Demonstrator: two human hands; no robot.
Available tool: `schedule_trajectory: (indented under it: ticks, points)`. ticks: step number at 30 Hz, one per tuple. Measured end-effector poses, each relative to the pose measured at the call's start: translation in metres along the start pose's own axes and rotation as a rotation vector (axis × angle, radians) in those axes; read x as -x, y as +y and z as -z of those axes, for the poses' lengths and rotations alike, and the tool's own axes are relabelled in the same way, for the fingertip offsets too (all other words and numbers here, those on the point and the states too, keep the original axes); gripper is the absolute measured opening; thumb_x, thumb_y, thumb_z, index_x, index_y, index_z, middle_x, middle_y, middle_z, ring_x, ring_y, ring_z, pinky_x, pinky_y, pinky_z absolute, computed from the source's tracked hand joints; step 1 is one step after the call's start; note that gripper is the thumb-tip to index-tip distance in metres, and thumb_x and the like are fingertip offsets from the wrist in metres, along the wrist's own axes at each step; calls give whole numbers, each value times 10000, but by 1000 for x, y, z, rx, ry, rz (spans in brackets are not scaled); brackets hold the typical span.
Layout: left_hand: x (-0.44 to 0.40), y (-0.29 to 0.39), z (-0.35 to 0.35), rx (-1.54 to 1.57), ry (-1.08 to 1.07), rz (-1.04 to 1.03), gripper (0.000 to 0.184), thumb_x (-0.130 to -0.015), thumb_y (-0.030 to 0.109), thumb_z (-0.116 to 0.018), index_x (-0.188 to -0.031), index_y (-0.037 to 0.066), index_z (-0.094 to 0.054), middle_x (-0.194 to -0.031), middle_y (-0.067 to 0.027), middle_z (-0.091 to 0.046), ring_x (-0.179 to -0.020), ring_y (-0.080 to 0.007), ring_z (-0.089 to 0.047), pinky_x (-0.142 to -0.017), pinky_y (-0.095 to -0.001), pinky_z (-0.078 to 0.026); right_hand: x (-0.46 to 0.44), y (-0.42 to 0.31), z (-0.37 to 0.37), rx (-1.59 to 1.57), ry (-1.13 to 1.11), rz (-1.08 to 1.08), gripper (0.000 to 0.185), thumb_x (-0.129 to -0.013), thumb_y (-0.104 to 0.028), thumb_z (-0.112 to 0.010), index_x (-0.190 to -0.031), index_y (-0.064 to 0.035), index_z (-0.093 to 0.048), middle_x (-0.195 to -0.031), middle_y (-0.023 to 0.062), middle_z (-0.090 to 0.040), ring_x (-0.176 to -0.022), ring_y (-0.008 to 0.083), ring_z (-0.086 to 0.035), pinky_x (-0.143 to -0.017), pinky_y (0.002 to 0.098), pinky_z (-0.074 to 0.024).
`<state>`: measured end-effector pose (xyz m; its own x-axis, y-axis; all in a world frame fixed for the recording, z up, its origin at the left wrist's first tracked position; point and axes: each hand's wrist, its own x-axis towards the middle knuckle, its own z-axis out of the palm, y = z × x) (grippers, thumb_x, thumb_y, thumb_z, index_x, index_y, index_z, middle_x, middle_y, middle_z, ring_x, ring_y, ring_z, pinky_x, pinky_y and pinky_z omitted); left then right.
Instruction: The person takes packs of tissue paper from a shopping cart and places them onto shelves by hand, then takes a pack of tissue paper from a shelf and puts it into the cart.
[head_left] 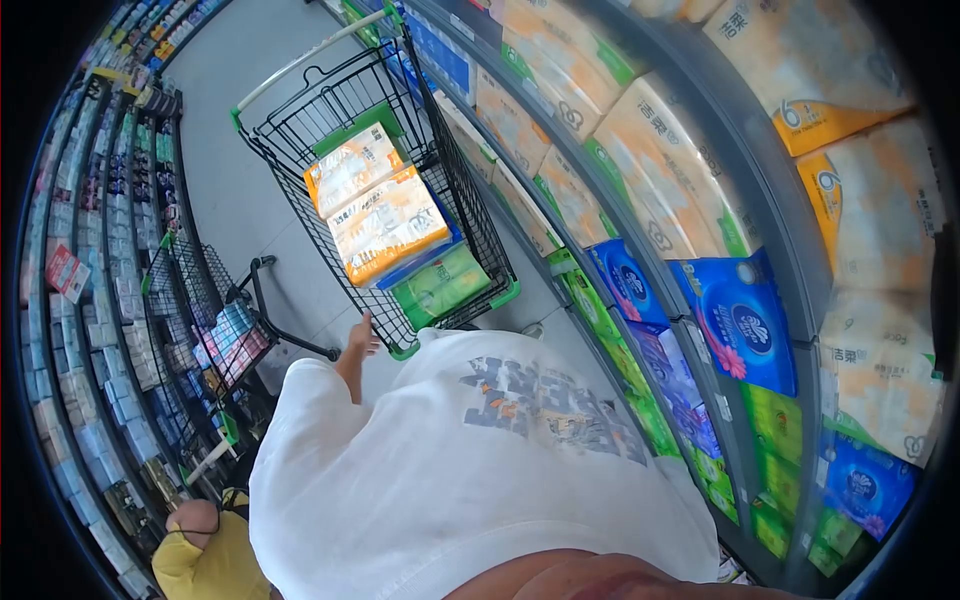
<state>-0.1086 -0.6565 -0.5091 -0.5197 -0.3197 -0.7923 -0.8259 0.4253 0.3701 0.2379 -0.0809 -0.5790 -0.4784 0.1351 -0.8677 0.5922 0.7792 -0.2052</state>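
My left hand [363, 340] hangs beside the white shirt [480, 450], its fingers loosely stretched, holding nothing. It is close to the near end of a black wire shopping cart [278, 175], just apart from it as far as I can see. In the cart lie two orange-and-white packs of tissue paper, a farther pack [355, 165] and a nearer pack [390, 228]. A green pack [440, 285] lies in front of them, with something blue partly hidden between. My right hand is out of view.
Shelves [655, 290] on the right carry several blue packs [745, 320], orange packs and green packs. A second cart [215, 330] with a pink package stands at left, near a person in a yellow top [215, 555]. Stocked shelves [85, 300] line the far left.
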Motion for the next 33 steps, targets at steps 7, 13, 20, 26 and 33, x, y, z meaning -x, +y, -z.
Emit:
schedule_trajectory:
  ticks: [7, 13, 20, 26, 33]
  points:
    - [-67, -12, -46, 81, 271, 37, 499, -963, 363, -420, -920, -93, -619, -802, -240, -659, -716, -370, -665, -646, -444, -510, -25, -195, 184, -1027, 533, 264, 197, -892, -189, -603, -835, -2, -629, -670, -5, -555, -588, 109, -526, -529, 274, -410]
    - [-27, 35, -27, 172, 188, 79, 447, -956, 311, -414, -845, -78, -604, -715, -204, -622, -549, -310, -619, -489, -413, -485, -16, -306, 208, -855, 651, 388, 299, -853, -193, -657, -1064, 18, -651, -879, 108, -686, -717, 146, -632, -653, 280, -494]
    - [-37, 49, -27, 184, 83, 79, 438, -956, 285, -444, -737, -72, -573, -593, -186, -593, -481, -313, -615, -436, -423, -505, -42, -180, 103, -206, 496, 229, 292, -817, -283, -632, -991, -52, -671, -965, 187, -670, -898, 330, -640, -803, 417, -497]
    - [-61, 54, -40, 202, 58, -6, 349, -895, 199, -509, -724, -93, -593, -597, -190, -604, -478, -300, -617, -432, -406, -523, 21, -96, 40, -798, 156, -454, 257, -835, -308, -620, -902, -61, -628, -785, 89, -631, -638, 229, -631, -582, 435, -475]
    - [-63, 91, -34, 116, 138, 11, 291, -845, 151, -529, -736, -105, -615, -627, -214, -624, -513, -316, -639, -437, -399, -517, 4, -126, 76, -940, 188, -334, 279, -833, -304, -632, -960, -55, -634, -804, 82, -648, -653, 192, -631, -556, 355, -469]
